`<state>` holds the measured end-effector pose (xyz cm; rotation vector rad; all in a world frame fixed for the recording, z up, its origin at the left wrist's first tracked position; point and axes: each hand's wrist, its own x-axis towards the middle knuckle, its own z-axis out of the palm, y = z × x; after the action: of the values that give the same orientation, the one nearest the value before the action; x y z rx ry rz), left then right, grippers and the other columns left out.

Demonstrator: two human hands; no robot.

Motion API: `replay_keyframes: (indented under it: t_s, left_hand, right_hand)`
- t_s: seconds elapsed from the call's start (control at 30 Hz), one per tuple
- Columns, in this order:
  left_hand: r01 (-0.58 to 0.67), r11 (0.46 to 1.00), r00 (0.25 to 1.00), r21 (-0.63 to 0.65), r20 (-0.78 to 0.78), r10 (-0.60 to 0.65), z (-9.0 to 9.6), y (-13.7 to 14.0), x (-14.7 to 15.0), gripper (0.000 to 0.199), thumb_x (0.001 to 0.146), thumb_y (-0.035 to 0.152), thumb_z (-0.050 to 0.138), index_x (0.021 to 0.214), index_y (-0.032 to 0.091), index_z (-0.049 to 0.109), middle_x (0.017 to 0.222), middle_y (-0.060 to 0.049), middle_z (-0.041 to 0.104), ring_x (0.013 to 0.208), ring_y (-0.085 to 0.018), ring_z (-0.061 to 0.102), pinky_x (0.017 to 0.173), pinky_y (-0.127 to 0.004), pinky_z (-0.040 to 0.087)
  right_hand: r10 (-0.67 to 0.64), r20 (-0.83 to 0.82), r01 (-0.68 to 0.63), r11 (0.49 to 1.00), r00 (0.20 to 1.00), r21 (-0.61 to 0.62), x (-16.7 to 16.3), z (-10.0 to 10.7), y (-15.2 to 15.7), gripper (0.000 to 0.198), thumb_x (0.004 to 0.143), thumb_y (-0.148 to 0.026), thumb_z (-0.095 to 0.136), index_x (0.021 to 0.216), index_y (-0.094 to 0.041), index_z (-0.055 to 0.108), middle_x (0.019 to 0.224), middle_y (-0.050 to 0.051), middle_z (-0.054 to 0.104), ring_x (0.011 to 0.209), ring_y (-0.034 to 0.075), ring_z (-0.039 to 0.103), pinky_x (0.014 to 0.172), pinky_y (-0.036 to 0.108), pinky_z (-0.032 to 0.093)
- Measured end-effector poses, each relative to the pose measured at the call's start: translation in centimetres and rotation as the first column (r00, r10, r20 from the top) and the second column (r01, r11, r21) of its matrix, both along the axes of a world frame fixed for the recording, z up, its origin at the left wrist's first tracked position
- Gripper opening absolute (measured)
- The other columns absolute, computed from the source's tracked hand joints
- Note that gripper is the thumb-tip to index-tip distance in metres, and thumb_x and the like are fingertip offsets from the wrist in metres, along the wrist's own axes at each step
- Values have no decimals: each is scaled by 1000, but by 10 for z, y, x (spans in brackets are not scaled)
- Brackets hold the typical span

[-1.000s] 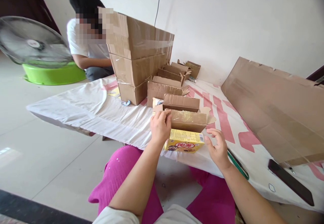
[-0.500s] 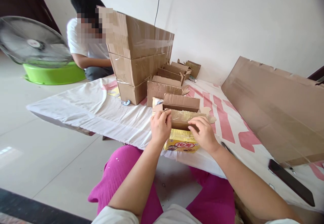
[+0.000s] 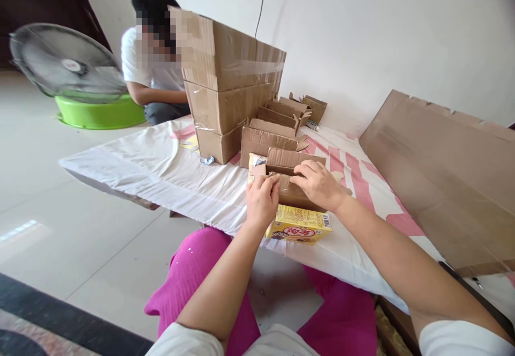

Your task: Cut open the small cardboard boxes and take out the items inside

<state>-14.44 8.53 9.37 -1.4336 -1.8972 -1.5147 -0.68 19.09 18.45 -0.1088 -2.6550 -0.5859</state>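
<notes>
An open cardboard box point(image 3: 295, 157) stands on the cloth-covered table in front of me, its flaps raised. At the near flap's left end, my left hand point(image 3: 263, 200) has its fingers closed on the cardboard edge. Above that flap is my right hand point(image 3: 319, 184), fingers curved and parted from the thumb, with nothing visible between them. Glossy clear tape point(image 3: 285, 180) shows on the flap between the hands. Just in front of the box, at the table edge, lies a yellow printed carton point(image 3: 300, 224). Part of the box's inside is hidden by the flap and hands.
Stacked cardboard boxes point(image 3: 233, 93) stand at left, with several open boxes point(image 3: 267, 139) in a row behind mine. A large cardboard sheet point(image 3: 438, 184) leans at right. Beyond the stack a person point(image 3: 155, 77) crouches beside a fan point(image 3: 68, 64) and green basin point(image 3: 100, 112).
My right hand has moved up from the flap's lower edge to above its top, uncovering the carton's right end. My left hand stays at the flap's left end. The view has shifted slightly.
</notes>
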Motion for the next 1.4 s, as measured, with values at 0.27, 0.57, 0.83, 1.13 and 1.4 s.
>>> replay_keyframes:
  t_s: [0.27, 0.57, 0.83, 1.13, 1.4]
  left_hand:
    - [31, 999, 1000, 9, 5, -31, 1, 0, 0, 19, 93, 24, 50, 106, 20, 64, 98, -5, 68, 94, -19, 63, 87, -34, 41]
    - [57, 998, 998, 9, 12, -57, 1, 1, -1, 18, 92, 21, 51, 104, 21, 65, 97, -5, 67, 93, -19, 63, 86, -34, 43]
    - [53, 999, 998, 3, 22, -53, 1, 1, -1, 18, 92, 23, 51, 104, 21, 65, 96, -5, 67, 90, -19, 63, 85, -35, 43]
    - [88, 996, 996, -3, 17, -88, 0, 2, -2, 18, 92, 24, 52, 103, 21, 66, 96, -5, 67, 92, -19, 63, 86, -35, 43]
    - [137, 990, 990, -43, 49, -135, 3, 3, 0, 18, 92, 22, 51, 103, 22, 66, 96, -5, 66, 94, -20, 63, 88, -37, 42]
  right_hand:
    - [-30, 155, 38, 998, 987, -54, 0, 3, 1, 25, 91, -7, 41, 89, -18, 63, 92, 8, 60, 84, 21, 45, 71, 33, 39]
    - [33, -24, -39, 935, 999, -354, 18, -9, 11, 16, 88, -8, 43, 85, -20, 53, 93, 7, 57, 87, 20, 51, 79, 35, 47]
    - [-28, -184, -35, 943, 983, -331, 20, -12, -15, 37, 89, -9, 44, 119, -25, 57, 107, 8, 54, 98, 20, 54, 86, 37, 49]
    - [-82, -118, 47, 959, 990, -279, 31, -22, -12, 22, 91, -10, 45, 85, -20, 64, 85, 5, 63, 83, 19, 54, 77, 33, 47]
    - [-178, -194, 103, 933, 965, -345, 44, -22, -2, 20, 89, -11, 45, 85, -21, 61, 85, 6, 67, 83, 21, 58, 76, 36, 47]
